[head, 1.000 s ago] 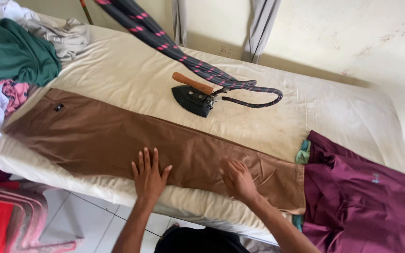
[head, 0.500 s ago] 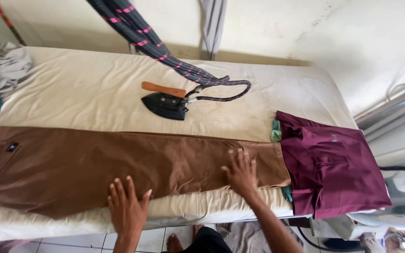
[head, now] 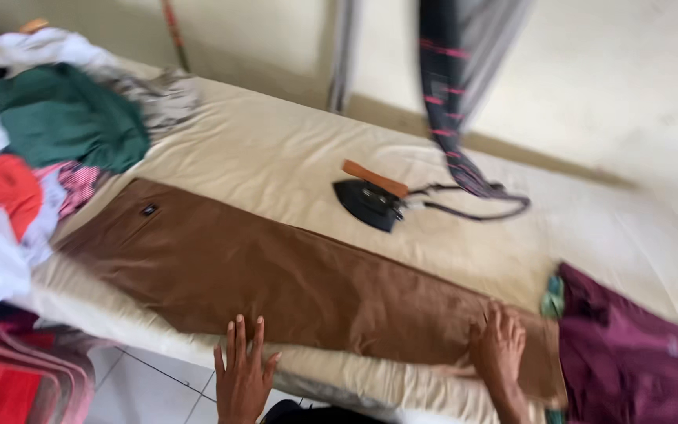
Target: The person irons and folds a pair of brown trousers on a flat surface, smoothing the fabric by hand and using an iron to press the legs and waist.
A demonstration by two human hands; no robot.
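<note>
Brown trousers [head: 276, 275] lie flat on the padded board [head: 276, 157], long axis left to right, my right hand [head: 499, 351] spread flat on the hem end (nearer), left hand [head: 242, 377] splayed at the near edge.

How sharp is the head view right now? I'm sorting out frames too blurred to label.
Head view: motion blur throughout; the hanging cord and wall are smeared, the brown trousers, iron and both hands, left and right, are soft-edged but recognisable. Even daylight, no glare.
</note>
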